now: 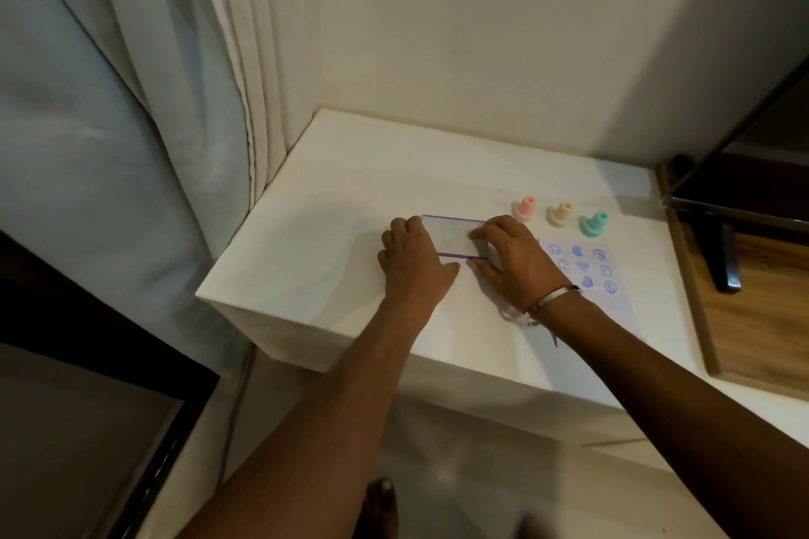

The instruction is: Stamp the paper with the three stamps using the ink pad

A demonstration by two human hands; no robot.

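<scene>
On the white table (306, 206), my left hand (416, 263) and right hand (516, 263) clamp the ends of the ink pad (453, 237), just left of the stamped paper (582, 271). I should press its lid evenly, both sides together. Its long axis runs left to right; three stamps (560, 214) stand upright beyond.

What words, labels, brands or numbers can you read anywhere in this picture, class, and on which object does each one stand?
None can be read.
Paper: rows of blue stamped marks, round faces, hearts and round badges; any lettering inside the badges is too small and blurred to read.
Ink pad case: no label shows.
Pink stamp, beige stamp, teal stamp: no text visible.
</scene>
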